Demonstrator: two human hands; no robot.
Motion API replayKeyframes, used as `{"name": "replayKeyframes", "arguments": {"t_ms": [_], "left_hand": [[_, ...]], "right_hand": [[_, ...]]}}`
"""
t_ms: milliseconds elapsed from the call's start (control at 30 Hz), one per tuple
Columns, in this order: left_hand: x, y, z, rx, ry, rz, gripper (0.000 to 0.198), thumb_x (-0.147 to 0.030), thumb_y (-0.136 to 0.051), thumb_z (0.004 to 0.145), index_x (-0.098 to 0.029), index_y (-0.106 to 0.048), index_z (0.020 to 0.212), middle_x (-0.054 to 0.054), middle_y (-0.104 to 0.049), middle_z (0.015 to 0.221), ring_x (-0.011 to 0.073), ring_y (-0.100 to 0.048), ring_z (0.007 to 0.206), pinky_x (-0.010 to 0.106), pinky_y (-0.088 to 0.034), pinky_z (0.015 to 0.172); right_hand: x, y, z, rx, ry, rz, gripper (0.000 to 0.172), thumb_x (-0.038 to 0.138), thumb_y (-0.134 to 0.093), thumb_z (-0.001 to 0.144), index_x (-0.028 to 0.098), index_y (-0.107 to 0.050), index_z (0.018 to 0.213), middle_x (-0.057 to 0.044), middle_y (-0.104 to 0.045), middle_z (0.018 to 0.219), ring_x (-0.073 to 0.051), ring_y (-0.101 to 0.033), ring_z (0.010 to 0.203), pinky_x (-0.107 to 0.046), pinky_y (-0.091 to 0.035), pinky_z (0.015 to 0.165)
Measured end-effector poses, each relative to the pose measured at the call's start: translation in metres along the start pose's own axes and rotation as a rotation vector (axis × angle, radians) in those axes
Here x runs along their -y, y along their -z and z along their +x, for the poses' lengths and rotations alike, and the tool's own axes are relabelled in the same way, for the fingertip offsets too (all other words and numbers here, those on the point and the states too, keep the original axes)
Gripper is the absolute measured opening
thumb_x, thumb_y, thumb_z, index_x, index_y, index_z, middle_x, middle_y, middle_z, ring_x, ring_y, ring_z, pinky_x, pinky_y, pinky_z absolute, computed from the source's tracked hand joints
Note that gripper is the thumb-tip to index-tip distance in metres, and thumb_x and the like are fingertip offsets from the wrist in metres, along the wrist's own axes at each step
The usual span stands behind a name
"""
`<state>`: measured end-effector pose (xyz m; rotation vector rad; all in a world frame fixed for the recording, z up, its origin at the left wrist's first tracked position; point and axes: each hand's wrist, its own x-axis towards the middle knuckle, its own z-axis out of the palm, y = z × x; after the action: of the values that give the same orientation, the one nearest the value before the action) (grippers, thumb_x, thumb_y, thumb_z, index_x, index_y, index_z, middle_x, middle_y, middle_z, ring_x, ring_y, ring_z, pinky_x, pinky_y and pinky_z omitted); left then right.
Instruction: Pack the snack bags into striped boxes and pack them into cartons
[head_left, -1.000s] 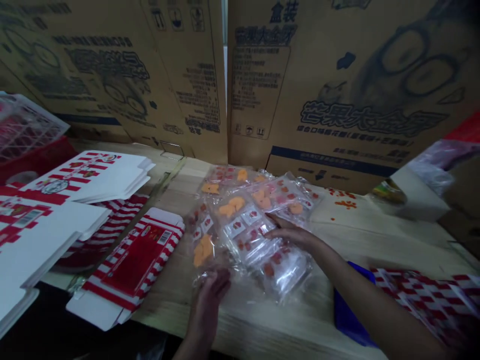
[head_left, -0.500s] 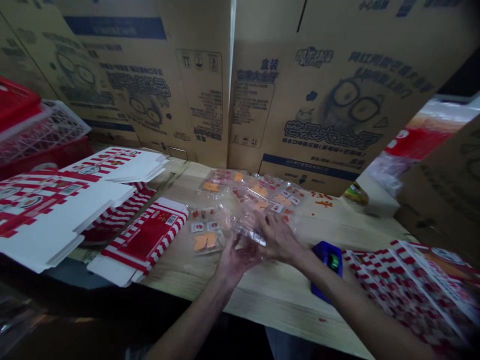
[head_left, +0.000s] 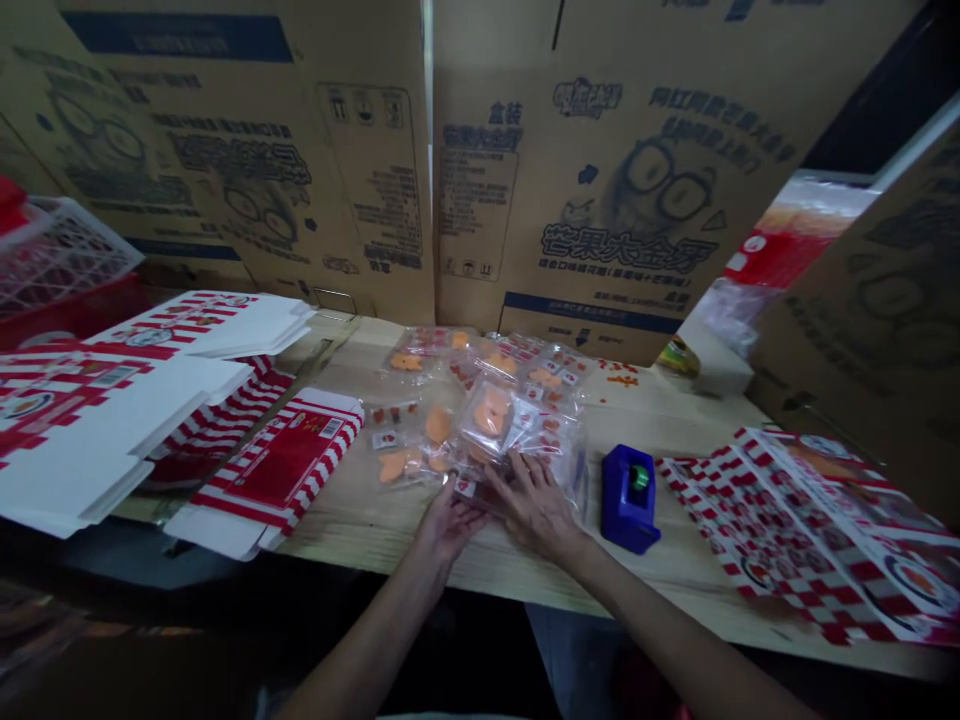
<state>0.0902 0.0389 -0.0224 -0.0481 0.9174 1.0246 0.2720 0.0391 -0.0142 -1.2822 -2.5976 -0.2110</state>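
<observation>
Clear plastic packets (head_left: 490,412) with orange pieces and small printed cards lie in a loose pile at the middle of the wooden table (head_left: 352,535). My right hand (head_left: 536,505) rests palm down on the near side of the pile, fingers spread. At the pile's near left edge is my left hand (head_left: 450,520), palm turned up, its fingertips touching the edge of a packet, fingers apart. One packet (head_left: 401,445) lies just left of the pile.
A blue tape dispenser (head_left: 628,500) stands right of my right hand. Red-and-white printed cartons (head_left: 810,530) lie at the right, flat boxes (head_left: 292,460) and white-backed cartons (head_left: 180,400) at the left. Large cardboard boxes (head_left: 480,230) wall off the back. Orange bits (head_left: 621,379) lie nearby.
My hands have moved apart slightly and nearer the table's front edge. The packet that was between them now lies on the pile. The view has shifted to the right.
</observation>
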Motion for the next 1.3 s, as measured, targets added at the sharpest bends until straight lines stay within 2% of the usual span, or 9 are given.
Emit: {"name": "replayKeyframes", "arguments": {"t_ms": [167,433,567,800,867,967,1067,1167,1300], "left_hand": [[-0.002,0.004,-0.017,0.015,-0.109,0.034,0.007,-0.021,-0.055,0.09,-0.017,-0.058,0.085,0.007,-0.068,0.074,0.019,-0.069,0.072,0.035,-0.055,0.084],[-0.021,-0.058,0.027,0.097,-0.063,0.24,0.02,-0.021,-0.044,0.093,-0.013,-0.056,0.079,0.006,-0.061,0.064,0.0163,-0.064,0.059,0.034,-0.057,0.075],[-0.017,-0.069,0.037,0.109,-0.062,0.415,0.022,-0.025,-0.045,0.093,-0.013,-0.056,0.078,0.005,-0.06,0.061,0.0154,-0.064,0.057,0.033,-0.057,0.072],[-0.016,-0.025,0.003,0.049,-0.358,0.828,0.022,-0.034,-0.063,0.08,-0.013,-0.062,0.088,0.013,-0.069,0.09,0.0276,-0.068,0.088,0.045,-0.054,0.084],[-0.029,-0.004,-0.008,-0.007,-0.529,0.926,0.03,-0.031,-0.067,0.077,-0.017,-0.063,0.102,0.015,-0.061,0.122,0.0318,-0.054,0.121,0.048,-0.041,0.103],[-0.053,0.023,-0.01,-0.256,-0.79,1.496,0.058,-0.036,-0.066,0.078,-0.017,-0.05,0.131,0.018,-0.034,0.151,0.04,-0.021,0.142,0.056,-0.019,0.113],[-0.067,0.036,0.0,-0.464,-0.887,2.017,0.067,-0.046,-0.06,0.083,-0.011,-0.042,0.137,0.025,-0.031,0.15,0.0474,-0.023,0.139,0.063,-0.019,0.108],[-0.075,0.036,0.009,-0.42,-0.912,2.082,0.052,-0.042,-0.056,0.086,-0.01,-0.051,0.127,0.023,-0.043,0.14,0.0402,-0.036,0.133,0.054,-0.027,0.108],[-0.08,0.044,-0.006,-0.323,-0.937,2.184,0.03,-0.023,-0.044,0.091,-0.009,-0.06,0.112,0.021,-0.058,0.121,0.0303,-0.05,0.12,0.045,-0.035,0.106]], "right_hand": [[-0.026,0.003,0.013,0.02,-0.034,-0.008,0.084,0.017,-0.072,0.069,0.026,-0.04,0.146,-0.02,-0.029,0.152,-0.041,-0.029,0.137,-0.057,-0.024,0.109],[-0.086,0.014,0.031,0.061,0.015,-0.131,0.088,0.058,-0.073,0.07,0.027,-0.04,0.146,-0.02,-0.024,0.155,-0.043,-0.022,0.14,-0.061,-0.016,0.109],[-0.113,0.013,0.031,0.061,-0.038,-0.21,0.07,0.062,-0.059,0.082,0.034,-0.042,0.144,-0.016,-0.025,0.156,-0.041,-0.026,0.138,-0.063,-0.014,0.108],[-0.133,-0.004,0.029,0.04,-0.101,-0.202,0.068,0.058,-0.061,0.082,0.034,-0.042,0.144,-0.013,-0.011,0.161,-0.041,-0.02,0.142,-0.061,-0.019,0.107],[-0.125,-0.001,0.032,0.008,-0.083,-0.169,0.066,0.055,-0.062,0.082,0.031,-0.046,0.142,-0.013,-0.01,0.161,-0.042,-0.016,0.143,-0.062,-0.017,0.108],[-0.092,0.008,0.038,-0.08,-0.061,-0.121,0.06,0.049,-0.059,0.086,0.024,-0.049,0.139,-0.016,-0.013,0.16,-0.04,-0.014,0.144,-0.064,-0.012,0.11],[-0.048,0.012,0.044,-0.113,-0.047,-0.088,0.056,0.039,-0.056,0.088,0.019,-0.046,0.139,-0.019,-0.021,0.157,-0.035,-0.015,0.145,-0.061,-0.01,0.112],[-0.022,0.002,0.045,-0.048,-0.044,-0.067,0.061,0.03,-0.059,0.085,0.017,-0.042,0.143,-0.02,-0.03,0.153,-0.035,-0.018,0.145,-0.061,-0.008,0.113],[-0.03,-0.02,0.039,0.029,-0.154,-0.024,0.064,0.021,-0.059,0.082,0.02,-0.041,0.144,-0.02,-0.032,0.152,-0.035,-0.023,0.143,-0.06,-0.017,0.11]]}}
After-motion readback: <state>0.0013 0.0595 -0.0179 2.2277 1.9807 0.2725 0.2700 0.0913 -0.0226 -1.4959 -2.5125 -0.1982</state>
